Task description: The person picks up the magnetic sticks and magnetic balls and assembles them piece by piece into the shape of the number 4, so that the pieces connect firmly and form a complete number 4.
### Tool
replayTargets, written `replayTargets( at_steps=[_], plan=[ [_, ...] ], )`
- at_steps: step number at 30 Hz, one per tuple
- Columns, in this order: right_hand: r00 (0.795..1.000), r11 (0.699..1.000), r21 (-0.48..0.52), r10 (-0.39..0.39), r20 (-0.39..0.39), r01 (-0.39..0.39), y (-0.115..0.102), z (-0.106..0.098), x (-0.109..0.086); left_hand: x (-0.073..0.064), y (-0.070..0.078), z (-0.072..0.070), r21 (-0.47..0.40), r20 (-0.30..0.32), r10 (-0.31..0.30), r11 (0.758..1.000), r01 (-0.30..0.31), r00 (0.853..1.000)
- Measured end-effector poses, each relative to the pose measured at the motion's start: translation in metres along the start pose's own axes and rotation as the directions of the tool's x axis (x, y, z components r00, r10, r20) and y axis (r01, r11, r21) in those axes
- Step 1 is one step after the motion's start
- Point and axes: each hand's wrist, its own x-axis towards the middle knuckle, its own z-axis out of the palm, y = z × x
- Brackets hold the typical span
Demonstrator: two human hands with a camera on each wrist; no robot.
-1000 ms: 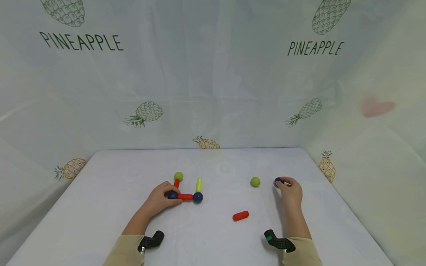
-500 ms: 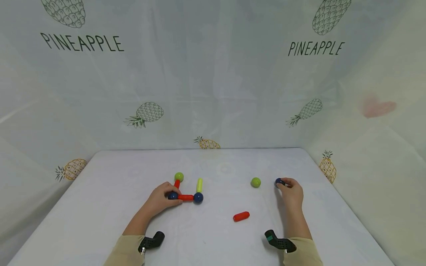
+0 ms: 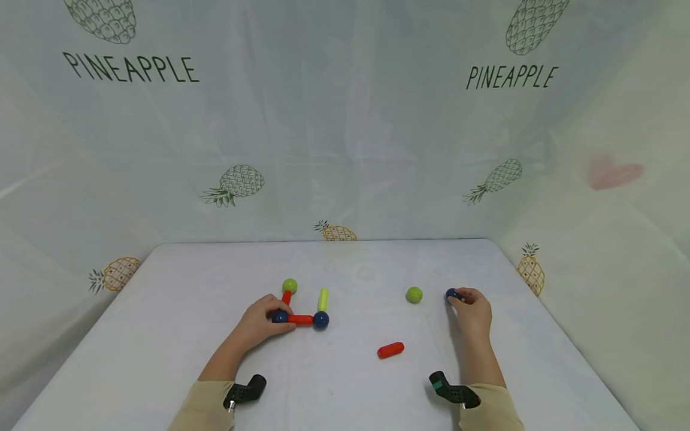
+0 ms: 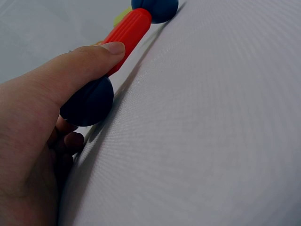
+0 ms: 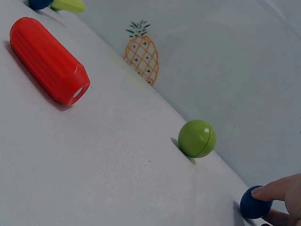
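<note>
My left hand (image 3: 262,319) is curled round the near-left corner of a joined shape of balls and rods. At that corner is a dark blue ball (image 4: 89,102), and the thumb lies along a red rod (image 4: 130,34). The rod runs right to a second blue ball (image 3: 320,320), from which a yellow rod (image 3: 323,299) points away. Another red rod (image 3: 286,297) leads from the held corner to a green ball (image 3: 289,285). At the right, my right hand (image 3: 472,314) pinches a single blue ball (image 5: 255,202) between thumb and fingers, at the tabletop.
A loose green ball (image 3: 414,294) lies to the left of the right hand. Nearer the front lies a loose red rod (image 5: 49,61) with a pale metal-like end. The white tabletop (image 3: 334,383) meets a pineapple-print cloth (image 3: 345,149) at the back and sides.
</note>
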Motion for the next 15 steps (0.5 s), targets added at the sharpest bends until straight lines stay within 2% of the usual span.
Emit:
replayTargets(
  at_steps=[8, 15],
  plan=[
    [1.000, 0.999, 0.026, 0.021, 0.014, -0.022, -0.003, -0.001, 0.001, 0.000, -0.001, 0.000, -0.002, 0.009, -0.002, 1.000, 0.002, 1.000],
    [0.999, 0.997, 0.069, 0.033, 0.013, -0.034, -0.015, -0.004, 0.000, 0.000, -0.002, 0.000, 0.010, 0.001, 0.016, 1.000, -0.016, 1.000]
  ],
)
